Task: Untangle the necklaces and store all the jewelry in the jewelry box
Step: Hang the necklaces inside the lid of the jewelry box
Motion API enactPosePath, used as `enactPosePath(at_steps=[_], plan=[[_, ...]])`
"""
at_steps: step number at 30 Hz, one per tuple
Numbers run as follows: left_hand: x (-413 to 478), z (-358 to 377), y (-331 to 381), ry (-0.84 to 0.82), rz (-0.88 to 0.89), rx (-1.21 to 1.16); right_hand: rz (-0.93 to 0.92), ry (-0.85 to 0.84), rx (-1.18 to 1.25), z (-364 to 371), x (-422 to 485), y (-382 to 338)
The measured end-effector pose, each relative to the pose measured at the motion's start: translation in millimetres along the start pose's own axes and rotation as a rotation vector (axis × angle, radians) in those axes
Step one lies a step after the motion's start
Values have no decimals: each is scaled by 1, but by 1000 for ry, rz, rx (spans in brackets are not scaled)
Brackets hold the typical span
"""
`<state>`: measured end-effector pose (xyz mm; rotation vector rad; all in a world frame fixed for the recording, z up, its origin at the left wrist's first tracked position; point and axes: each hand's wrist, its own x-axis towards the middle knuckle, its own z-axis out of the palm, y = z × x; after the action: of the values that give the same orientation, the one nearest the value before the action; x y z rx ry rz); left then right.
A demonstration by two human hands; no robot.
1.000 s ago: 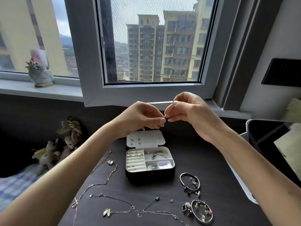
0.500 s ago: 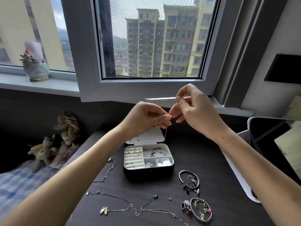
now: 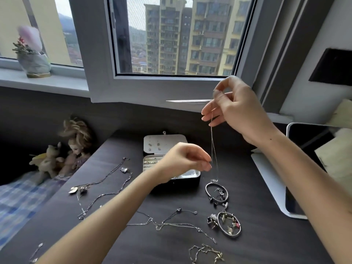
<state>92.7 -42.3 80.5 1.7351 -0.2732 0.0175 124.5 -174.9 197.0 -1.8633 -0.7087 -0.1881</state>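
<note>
Our right hand (image 3: 236,109) high above the jewelry box (image 3: 164,143), pinching the top of a thin necklace (image 3: 213,141), our left hand (image 3: 182,161) over the box pinching it lower, pendant (image 3: 214,180) dangling just right of the box, loose necklaces (image 3: 123,169) left of the box on the desk (image 3: 257,235).

Soft daylight from the window (image 3: 181,35) lights the dark tabletop (image 3: 257,235) evenly, shadows faint, frame edges bowed by the wide lens, slightly soft.
</note>
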Motion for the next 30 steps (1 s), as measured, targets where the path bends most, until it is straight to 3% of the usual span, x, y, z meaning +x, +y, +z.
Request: enactPosePath(at_steps=[5,12,15,18,23,25,27,30], plan=[[-10,13,-9,-72,-28,-215,4,24,28,-6,-2,0],[-23,4,-5,-62,-67,-260,59,71,97,-17,-3,8],[-26,-7,6,33,-73,-246,131,83,121,-21,-5,24],[-25,-17,23,99,-15,-182,209,-12,141,-16,-13,40],[-22,-24,42,122,13,-44,345,-355,340,-8,-31,48],[-21,-24,45,134,13,16,332,-443,298,-6,-35,50],[-20,-24,45,167,5,42,285,-452,148,-4,-40,51],[-20,-25,43,208,-2,25,281,-327,43,0,-43,56]])
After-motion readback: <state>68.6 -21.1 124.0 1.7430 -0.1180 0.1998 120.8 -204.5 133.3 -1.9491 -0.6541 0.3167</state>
